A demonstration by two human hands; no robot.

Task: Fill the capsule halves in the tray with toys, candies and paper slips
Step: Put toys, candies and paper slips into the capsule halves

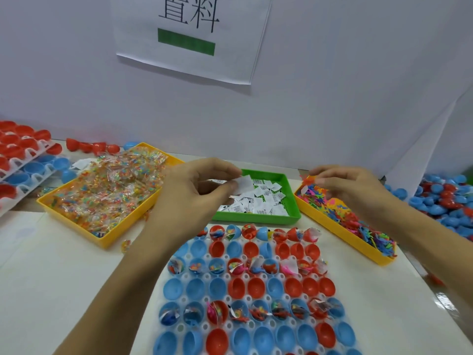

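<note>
Slips (258, 198) are pinched by the left hand (194, 193) over the green bin (291, 198) at centre, toys (340, 213) by the right hand (350, 188) at right, supplies kept just behind the capsule tray (248, 298) below.

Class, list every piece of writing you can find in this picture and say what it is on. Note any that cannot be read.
"料": second of two large black characters on the white paper sign on the wall; the first is cut off at the top edge.
Green bar beneath them: no writing.
Paper slips in the green tray: small black print, too small to read.
</note>
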